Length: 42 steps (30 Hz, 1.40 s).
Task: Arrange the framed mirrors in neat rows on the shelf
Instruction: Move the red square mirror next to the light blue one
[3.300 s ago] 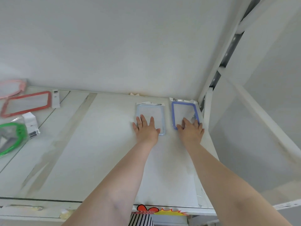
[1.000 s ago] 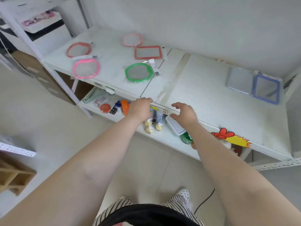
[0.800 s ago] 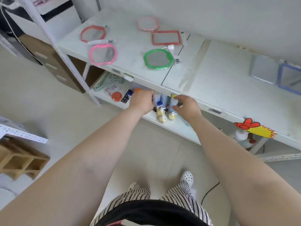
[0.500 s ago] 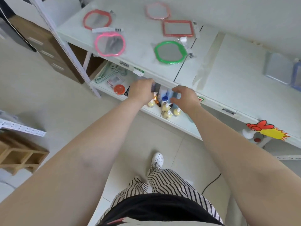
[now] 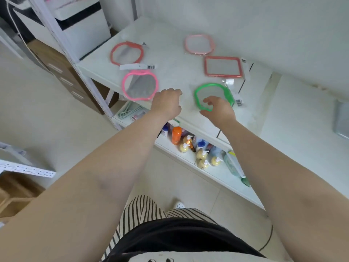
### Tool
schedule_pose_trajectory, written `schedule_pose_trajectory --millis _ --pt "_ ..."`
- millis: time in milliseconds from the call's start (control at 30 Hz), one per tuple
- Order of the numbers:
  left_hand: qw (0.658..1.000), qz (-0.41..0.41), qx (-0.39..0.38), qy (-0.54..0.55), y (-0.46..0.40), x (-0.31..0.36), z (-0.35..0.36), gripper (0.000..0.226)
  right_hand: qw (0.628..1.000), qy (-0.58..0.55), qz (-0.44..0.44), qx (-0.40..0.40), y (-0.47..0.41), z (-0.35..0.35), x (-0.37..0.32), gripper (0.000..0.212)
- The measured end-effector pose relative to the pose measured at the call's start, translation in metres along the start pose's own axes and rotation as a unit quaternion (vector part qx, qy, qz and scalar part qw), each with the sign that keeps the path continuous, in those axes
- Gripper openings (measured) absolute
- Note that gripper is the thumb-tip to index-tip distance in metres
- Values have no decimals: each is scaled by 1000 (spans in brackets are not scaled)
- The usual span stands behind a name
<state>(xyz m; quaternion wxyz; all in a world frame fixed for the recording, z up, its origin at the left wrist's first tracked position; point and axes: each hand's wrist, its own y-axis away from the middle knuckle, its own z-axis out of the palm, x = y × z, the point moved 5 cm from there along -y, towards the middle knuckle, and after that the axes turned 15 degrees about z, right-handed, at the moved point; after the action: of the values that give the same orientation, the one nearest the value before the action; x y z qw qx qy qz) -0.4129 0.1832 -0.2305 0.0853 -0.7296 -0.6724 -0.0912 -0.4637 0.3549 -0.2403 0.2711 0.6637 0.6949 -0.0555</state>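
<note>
Several framed mirrors lie flat on the white shelf: a green round one, a bright pink one, a red-orange round one, a pale pink one and a red rectangular one. A pale rectangular mirror shows at the right edge. My right hand hovers over the green mirror's near rim, fingers loosely curled, holding nothing. My left hand hangs between the pink and green mirrors, fingers loosely curled and holding nothing.
A lower shelf carries an orange bottle and several pump bottles. A white shelf post stands at the left, with a white box and brown drawers behind. Barcode tags lie among the mirrors.
Both hands left the two rectangular mirrors at the right, moved left along the shelf's front edge, and rose over the shelf top near the green mirror. The view swung left.
</note>
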Motion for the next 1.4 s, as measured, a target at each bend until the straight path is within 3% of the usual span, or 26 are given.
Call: schedule_pose_trajectory --millis 200,433,600,800,1167,1400 --pt "998 58 2 -3 -73 -23 -9 47 996 -17 82 24 -48 -8 -11 44" --pt "983 180 -29 -29 -145 -62 -20 45 973 -72 194 99 -82 -6 -30 43" --pt "974 210 -65 -61 -176 -98 -24 45 954 -88 259 125 -88 -3 -38 44" --pt "966 239 -94 -33 -201 -90 -1 42 933 -132 308 133 -102 -6 -32 42" --pt "981 180 -67 28 -268 -70 33 42 930 -205 285 105 -197 -6 -21 46" --pt "962 70 -86 248 -294 -48 63 45 889 -255 362 111 -228 -3 12 36"
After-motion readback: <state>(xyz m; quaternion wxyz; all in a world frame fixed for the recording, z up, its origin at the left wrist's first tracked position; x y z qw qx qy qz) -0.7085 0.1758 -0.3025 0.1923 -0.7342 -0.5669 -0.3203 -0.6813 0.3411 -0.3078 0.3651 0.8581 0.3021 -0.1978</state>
